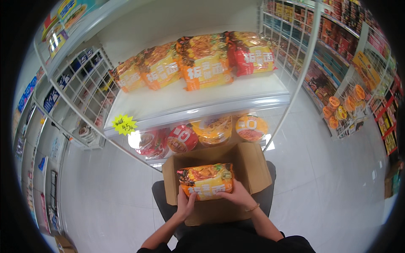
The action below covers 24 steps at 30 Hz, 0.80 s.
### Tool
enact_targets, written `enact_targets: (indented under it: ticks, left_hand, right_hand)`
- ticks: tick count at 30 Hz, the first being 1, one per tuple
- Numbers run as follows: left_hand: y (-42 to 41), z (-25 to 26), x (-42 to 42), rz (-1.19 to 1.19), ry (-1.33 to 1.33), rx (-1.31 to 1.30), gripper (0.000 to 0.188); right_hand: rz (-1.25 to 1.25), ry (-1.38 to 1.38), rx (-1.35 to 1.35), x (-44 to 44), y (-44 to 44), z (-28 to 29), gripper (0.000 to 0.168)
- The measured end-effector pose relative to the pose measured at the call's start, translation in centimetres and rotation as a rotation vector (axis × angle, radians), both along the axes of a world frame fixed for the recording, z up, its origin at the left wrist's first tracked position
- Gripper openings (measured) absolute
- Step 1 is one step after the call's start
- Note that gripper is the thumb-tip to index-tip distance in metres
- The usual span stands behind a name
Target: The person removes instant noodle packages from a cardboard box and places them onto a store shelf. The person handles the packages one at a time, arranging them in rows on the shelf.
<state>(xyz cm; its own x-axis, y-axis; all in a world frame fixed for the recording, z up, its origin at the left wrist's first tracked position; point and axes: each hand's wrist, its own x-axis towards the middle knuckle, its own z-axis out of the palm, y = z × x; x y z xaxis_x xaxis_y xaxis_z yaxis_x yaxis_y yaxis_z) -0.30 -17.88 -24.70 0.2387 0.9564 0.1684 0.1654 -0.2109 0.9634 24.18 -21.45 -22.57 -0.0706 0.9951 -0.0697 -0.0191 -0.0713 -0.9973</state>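
Note:
Both hands grip one orange and yellow packet of instant noodles. My left hand holds its lower left corner, and my right hand holds its lower right side, thumbs on the printed front. The packet is over an open cardboard box with its flaps spread; what lies deeper inside is hidden by the packet and shadow. Ahead, on a white shelf, several similar noodle packets stand in a row. The packet at the right end is red.
The box rests on a dark chair. Below the shelf are red and orange noodle tubs. A yellow star-shaped price tag hangs on the shelf's front edge. Wire side panels flank the rack. More stocked shelves stand to the right.

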Motion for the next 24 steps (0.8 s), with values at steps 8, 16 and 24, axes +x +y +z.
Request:
enact_targets:
  ticks: [8,16,24]
  left_hand:
    - [-0.8,-2.4,0.9,0.072,0.097,-0.089,0.039]
    - [1.2,-0.5,0.9,-0.018,0.113,-0.24,0.048]
    - [1.7,-1.0,1.3,0.029,0.198,-0.113,0.047]
  right_hand:
    - [-0.079,-0.147,-0.072,-0.5,-0.2,-2.6,0.066]
    - [-0.079,-0.144,-0.082,-1.2,1.7,-4.6,0.062]
    - [-0.152,-0.068,-0.113,-1.2,3.1,-6.1,0.064]
